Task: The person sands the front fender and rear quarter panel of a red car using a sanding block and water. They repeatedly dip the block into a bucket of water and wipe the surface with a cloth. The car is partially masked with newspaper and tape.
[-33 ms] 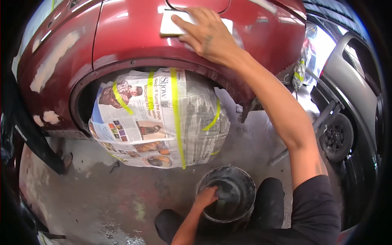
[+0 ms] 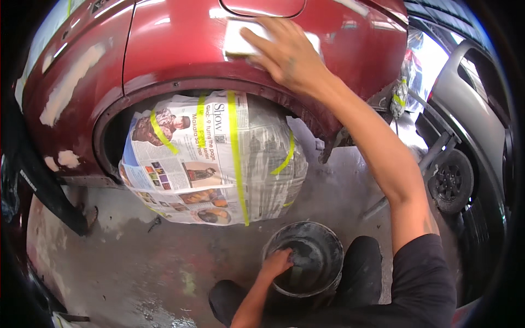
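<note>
My right hand (image 2: 290, 57) is closed over a white rectangular block (image 2: 236, 39), which looks like a sanding block, and holds it flat on the red car panel (image 2: 180, 52). The block lies below the round-cornered flap outline, above the wheel arch. Down between my knees, my left hand (image 2: 278, 263) reaches over the left rim of a dark bucket (image 2: 332, 240). Its fingers are curled inside the bucket, and what they hold, if anything, is hidden. Newspaper (image 2: 219, 164) with yellow-green tape strips wraps the wheel under the arch.
Pale filler patches (image 2: 71, 85) mark the panel at left. A person's dark-clothed leg (image 2: 49, 197) stands at far left. On the right are a grey vehicle (image 2: 489, 104) with its wheel (image 2: 451, 180) and a slanted metal bar (image 2: 435, 150). The concrete floor (image 2: 136, 262) looks wet in places.
My right hand and the white block have slid a little to the right and down across the red panel. My left hand stays at the bucket.
</note>
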`<state>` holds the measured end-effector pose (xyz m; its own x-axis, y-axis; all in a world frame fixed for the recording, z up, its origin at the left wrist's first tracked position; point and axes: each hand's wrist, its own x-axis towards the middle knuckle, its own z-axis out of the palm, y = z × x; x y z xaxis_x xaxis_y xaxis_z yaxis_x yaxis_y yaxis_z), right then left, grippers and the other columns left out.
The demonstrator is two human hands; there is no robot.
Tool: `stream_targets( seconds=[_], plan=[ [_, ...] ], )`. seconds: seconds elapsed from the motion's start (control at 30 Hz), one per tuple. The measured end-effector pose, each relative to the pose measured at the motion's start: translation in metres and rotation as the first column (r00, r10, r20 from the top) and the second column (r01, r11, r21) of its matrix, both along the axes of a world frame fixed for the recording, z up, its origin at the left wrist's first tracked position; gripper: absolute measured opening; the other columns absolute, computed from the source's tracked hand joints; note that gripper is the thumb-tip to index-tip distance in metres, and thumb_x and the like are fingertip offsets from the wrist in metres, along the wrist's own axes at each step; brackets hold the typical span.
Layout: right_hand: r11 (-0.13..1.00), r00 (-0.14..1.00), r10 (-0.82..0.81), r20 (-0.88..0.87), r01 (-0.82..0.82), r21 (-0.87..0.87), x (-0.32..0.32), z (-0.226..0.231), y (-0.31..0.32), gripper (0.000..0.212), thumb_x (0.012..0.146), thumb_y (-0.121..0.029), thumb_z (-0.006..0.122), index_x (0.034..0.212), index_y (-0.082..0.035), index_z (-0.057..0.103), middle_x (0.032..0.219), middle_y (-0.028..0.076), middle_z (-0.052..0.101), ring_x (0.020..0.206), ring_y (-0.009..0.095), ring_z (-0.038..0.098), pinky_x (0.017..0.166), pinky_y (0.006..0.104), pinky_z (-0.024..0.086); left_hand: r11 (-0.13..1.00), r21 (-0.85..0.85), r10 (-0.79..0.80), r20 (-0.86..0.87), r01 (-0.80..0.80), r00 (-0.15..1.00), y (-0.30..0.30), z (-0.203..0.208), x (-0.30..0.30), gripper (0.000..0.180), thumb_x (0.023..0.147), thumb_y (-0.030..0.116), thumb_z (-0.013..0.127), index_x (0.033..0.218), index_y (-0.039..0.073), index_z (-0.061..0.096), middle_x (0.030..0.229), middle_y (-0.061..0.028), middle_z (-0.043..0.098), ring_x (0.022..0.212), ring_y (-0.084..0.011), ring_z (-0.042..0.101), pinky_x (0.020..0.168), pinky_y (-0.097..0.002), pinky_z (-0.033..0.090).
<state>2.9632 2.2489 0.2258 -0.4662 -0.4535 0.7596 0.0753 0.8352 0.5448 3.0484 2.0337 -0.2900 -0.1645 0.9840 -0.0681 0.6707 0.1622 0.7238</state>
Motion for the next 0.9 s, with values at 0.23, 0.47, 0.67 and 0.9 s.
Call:
stream_targets(
  seconds=[0.23,0.47,0.67,0.9],
  plan=[
    [1.0,0.997,0.015,-0.076,-0.015,-0.004,0.017,-0.001,0.023,0.051,0.089,-0.024,0.074,0.138,-0.009,0.064,0.138,0.026,0.057,0.122,0.045,0.057,0.104,0.055,0.045,1.0,-0.02,0.001,0.059,0.001,0.998,0.002,-0.009,-0.002,0.048,0.083,0.022,0.083,0.126,0.007,0.067,0.112,-0.0195,0.072,0.106,-0.0422,0.069,0.091,-0.0518,0.056],
    [0.991,0.993,0.04,-0.114,-0.054,-0.121,0.058,-0.074,0.046,0.057,0.087,-0.026,0.077,0.139,-0.007,0.064,0.139,0.027,0.056,0.129,0.047,0.053,0.11,0.0574,0.041,0.999,0.03,0.025,0.043,-0.027,0.999,-0.004,-0.003,-0.006,0.047,0.084,0.021,0.082,0.126,0.008,0.067,0.106,-0.0198,0.074,0.102,-0.042,0.071,0.089,-0.0522,0.056],
    [0.988,0.982,0.009,-0.187,-0.037,-0.148,0.049,-0.061,0.05,0.058,0.087,-0.026,0.076,0.14,-0.006,0.063,0.138,0.029,0.056,0.126,0.048,0.054,0.108,0.0566,0.042,0.999,-0.032,0.042,0.095,-0.039,0.995,0.001,-0.006,-0.005,0.049,0.084,0.023,0.083,0.128,0.009,0.067,0.105,-0.0195,0.076,0.103,-0.0407,0.071,0.09,-0.0516,0.056],
    [0.994,0.959,-0.009,-0.284,-0.024,-0.11,0.043,-0.028,0.063,0.052,0.09,-0.026,0.073,0.137,-0.007,0.062,0.133,0.029,0.058,0.122,0.046,0.055,0.102,0.0557,0.044,1.0,0.013,0.017,0.118,-0.018,0.993,0.01,0.0,0.0,0.048,0.084,0.026,0.082,0.127,0.01,0.068,0.108,-0.0199,0.076,0.104,-0.0417,0.071,0.091,-0.0515,0.056]
  ],
)
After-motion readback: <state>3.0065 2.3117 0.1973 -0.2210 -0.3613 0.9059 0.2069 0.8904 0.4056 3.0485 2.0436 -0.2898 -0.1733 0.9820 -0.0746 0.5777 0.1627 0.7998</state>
